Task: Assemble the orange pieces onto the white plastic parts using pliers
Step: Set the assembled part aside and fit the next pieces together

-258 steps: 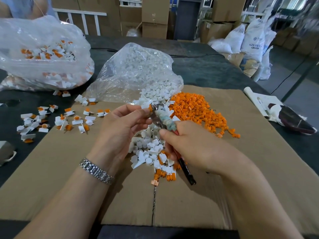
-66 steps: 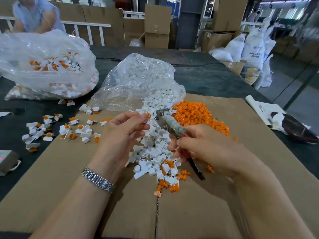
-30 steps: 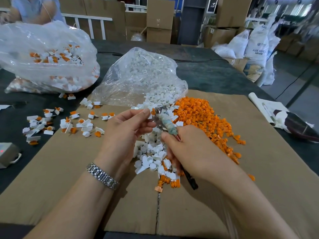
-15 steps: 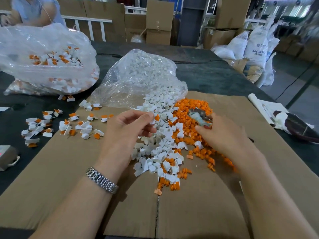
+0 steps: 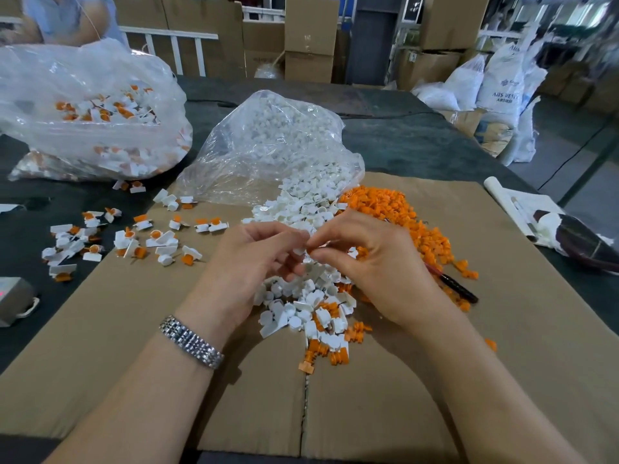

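Now we pinch one white part between both hands, left hand and right hand together above the white pile. We judge seating is under way; pliers lie at 3 o'clock, probably needed next.

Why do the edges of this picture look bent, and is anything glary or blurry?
Head view: the wide-angle lens bows the railing and stretches both forearms toward the corners. Daylight from the upper right washes out the far background, which is soft. The clear bag of white parts throws bright glare patches. The hands cast soft shadows on the cardboard; the left hand and right hand are fairly sharp.
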